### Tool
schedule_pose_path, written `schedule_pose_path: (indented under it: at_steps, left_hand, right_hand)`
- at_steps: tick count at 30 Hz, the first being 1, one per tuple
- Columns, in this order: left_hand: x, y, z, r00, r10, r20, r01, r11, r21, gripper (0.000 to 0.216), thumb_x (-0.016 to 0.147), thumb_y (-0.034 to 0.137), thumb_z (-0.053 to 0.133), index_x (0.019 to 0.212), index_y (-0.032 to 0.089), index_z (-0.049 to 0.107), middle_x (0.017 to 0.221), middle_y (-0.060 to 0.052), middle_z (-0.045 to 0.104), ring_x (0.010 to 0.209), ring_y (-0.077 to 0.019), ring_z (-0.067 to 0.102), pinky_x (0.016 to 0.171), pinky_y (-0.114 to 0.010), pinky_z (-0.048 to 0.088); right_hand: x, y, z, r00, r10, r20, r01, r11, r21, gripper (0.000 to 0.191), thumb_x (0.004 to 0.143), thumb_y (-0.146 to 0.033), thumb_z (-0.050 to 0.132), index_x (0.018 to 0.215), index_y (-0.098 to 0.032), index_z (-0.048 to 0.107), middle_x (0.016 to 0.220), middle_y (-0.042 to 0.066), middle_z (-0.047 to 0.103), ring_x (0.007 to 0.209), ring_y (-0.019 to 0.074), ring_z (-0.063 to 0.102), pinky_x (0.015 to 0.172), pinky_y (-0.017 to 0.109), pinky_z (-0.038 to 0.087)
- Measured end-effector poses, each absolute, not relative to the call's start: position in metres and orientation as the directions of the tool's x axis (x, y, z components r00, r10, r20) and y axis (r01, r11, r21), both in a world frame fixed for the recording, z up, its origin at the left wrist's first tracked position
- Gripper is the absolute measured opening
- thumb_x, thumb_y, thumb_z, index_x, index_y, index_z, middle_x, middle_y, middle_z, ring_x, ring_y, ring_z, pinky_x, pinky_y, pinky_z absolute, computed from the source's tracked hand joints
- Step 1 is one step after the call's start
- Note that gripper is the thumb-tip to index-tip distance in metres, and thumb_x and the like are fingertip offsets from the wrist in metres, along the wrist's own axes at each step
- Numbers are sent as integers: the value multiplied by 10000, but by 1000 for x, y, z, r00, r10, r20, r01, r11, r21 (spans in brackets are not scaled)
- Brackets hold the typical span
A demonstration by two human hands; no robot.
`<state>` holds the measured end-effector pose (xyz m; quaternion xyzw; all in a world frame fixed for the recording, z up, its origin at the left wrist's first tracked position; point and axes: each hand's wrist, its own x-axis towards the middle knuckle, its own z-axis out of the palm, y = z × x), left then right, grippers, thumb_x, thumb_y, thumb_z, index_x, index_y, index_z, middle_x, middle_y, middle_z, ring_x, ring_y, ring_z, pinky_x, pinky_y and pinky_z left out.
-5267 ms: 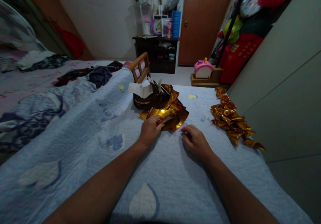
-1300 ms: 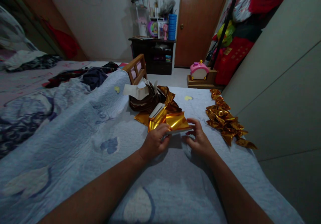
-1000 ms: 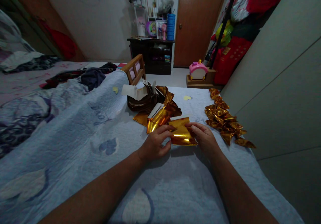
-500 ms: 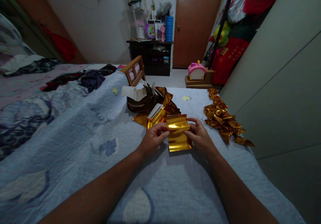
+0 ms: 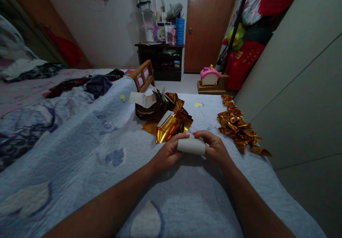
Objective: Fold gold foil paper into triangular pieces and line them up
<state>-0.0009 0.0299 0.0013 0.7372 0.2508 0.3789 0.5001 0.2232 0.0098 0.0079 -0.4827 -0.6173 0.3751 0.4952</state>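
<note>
Between my two hands a sheet of gold foil paper (image 5: 191, 146) is curled over, its pale back facing me. My left hand (image 5: 168, 151) is closed on its left edge, and my right hand (image 5: 215, 147) grips the right edge. The gold face is hidden from view. Just beyond my left hand lie loose gold foil sheets (image 5: 171, 126), beside a thick stack of brown-edged paper (image 5: 149, 111) with white sheets sticking out. Over to the right, folded gold foil pieces (image 5: 236, 126) lie in a long pile along the bed's edge.
All of this rests on a bed with a light blue quilt (image 5: 112, 188). Dark clothes (image 5: 98, 85) lie at the left. A white panel (image 5: 301, 99) rises close on the right. Past the bed stand a dark cabinet (image 5: 160, 62) and a pink toy (image 5: 210, 76).
The foil sheet was held flat with its gold side showing. Now it is turned and curled, showing its pale back. My hands have moved slightly nearer to me.
</note>
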Motion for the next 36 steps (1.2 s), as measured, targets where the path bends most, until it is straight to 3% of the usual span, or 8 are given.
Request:
schedule_pose_path:
  at_steps: [2, 5, 12, 17, 25, 30, 33, 36]
  left_hand:
    - [-2, 30, 0, 609, 704, 366, 33, -483, 875, 487, 926, 179, 590, 1407, 253, 573, 1477, -118, 530, 1363, -298, 501, 1189, -496, 356]
    - [-3, 30, -5, 641, 647, 413, 101, -605, 790, 459, 917, 153, 558, 1371, 211, 592, 1502, -138, 490, 1384, -308, 475, 1183, -485, 375]
    - [-6, 39, -19, 728, 491, 478, 220, -829, 515, 472, 834, 83, 536, 1277, 192, 656, 1444, -155, 530, 1353, -319, 478, 1127, -543, 417]
    - [-9, 37, -12, 797, 476, 372, 278, -836, 474, 301, 916, 138, 529, 1149, 177, 715, 1199, -134, 701, 1039, -266, 644, 918, -445, 522]
    - [-7, 30, 4, 833, 451, 322, 227, -807, 545, 172, 941, 184, 552, 995, 162, 714, 957, -98, 744, 902, -221, 646, 831, -345, 481]
    - [-4, 26, 0, 729, 626, 276, 274, -636, 722, 49, 890, 212, 635, 871, 173, 657, 805, -30, 692, 723, -160, 611, 683, -266, 433]
    - [-1, 23, 0, 665, 720, 198, 313, -510, 802, 31, 875, 175, 623, 844, 179, 623, 766, 1, 668, 669, -133, 587, 634, -237, 409]
    - [1, 22, -1, 624, 763, 171, 321, -449, 834, 120, 869, 154, 609, 983, 185, 634, 897, -18, 701, 716, -136, 619, 670, -243, 451]
  right_hand:
    - [225, 11, 9, -87, 941, 326, 203, 337, -919, 240, 715, -201, 749, 951, -245, 765, 1171, 69, 721, 1119, 263, 651, 971, 391, 496]
    - [229, 11, 8, -144, 929, 340, 201, 364, -909, 269, 729, -209, 792, 992, -264, 773, 1256, 82, 693, 1219, 275, 617, 1056, 428, 459]
    - [243, 12, 10, -307, 921, 241, 283, 330, -900, 274, 736, -162, 757, 990, -262, 785, 1247, 88, 697, 1190, 273, 640, 1058, 451, 466]
    - [249, 13, 15, -368, 924, 104, 346, 240, -907, 277, 685, -160, 765, 940, -262, 805, 1204, 87, 724, 1136, 278, 667, 1018, 445, 495]
    - [249, 10, 25, -470, 883, 10, 343, 193, -919, 132, 787, -318, 744, 872, -239, 807, 1054, 78, 746, 974, 244, 695, 873, 356, 543]
    - [246, 8, 28, -532, 833, -151, 377, 74, -923, 214, 855, -381, 670, 799, -192, 753, 728, 15, 661, 639, 149, 575, 604, 248, 456]
    - [244, 7, 27, -529, 822, -211, 379, 6, -925, 295, 865, -432, 646, 736, -176, 713, 614, -20, 567, 571, 120, 481, 560, 232, 376]
    - [244, 7, 24, -530, 822, -210, 365, -3, -931, 348, 879, -487, 622, 778, -166, 710, 622, -20, 542, 581, 119, 452, 541, 231, 336]
